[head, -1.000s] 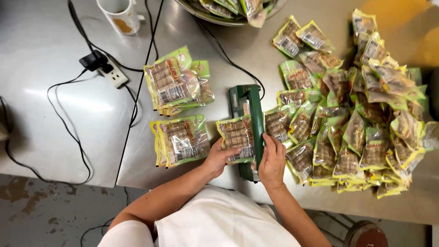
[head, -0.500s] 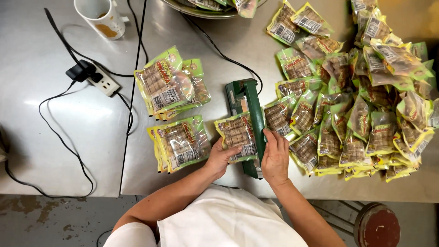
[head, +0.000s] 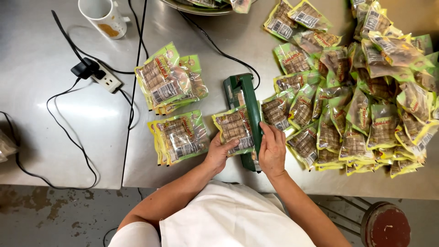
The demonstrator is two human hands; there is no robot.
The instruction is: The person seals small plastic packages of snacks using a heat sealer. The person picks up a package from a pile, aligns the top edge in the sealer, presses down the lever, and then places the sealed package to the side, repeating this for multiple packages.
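Steel counter (head: 55, 119) filled the view, with bare concrete floor (head: 55, 215) along its near edge. A green sealer (head: 242, 98) lay at centre, its long arm running near to far. One pouch (head: 234, 130), green and yellow with brown contents, lay just left of the arm, its right edge tucked under it.

The left hand (head: 218, 153) gripped the pouch's near edge, fingers curled over the film. The right hand (head: 272, 151) lay flat on the near end of the arm, fingers extended and clasping nothing; it appeared to be pressing the arm down.

Two stacks of pouches (head: 171, 84) sat to the left, one far and one near, apart from the sealer. A large loose heap (head: 361, 91) covered the right side, its nearest pouches touching the sealer. A cord (head: 215, 43) ran from the sealer's far end towards the far edge. A power strip (head: 103, 77) and a mug (head: 103, 16) sat far left, and a metal bowl's rim (head: 201, 9) showed at the far edge. A round red stool (head: 386, 226) stood near right, below the counter.

Judgement: a sound seal would call for the pouch mouth lying flat and square under the arm, film free of creases, contents kept back from the seal line, and even pressure held along the arm.
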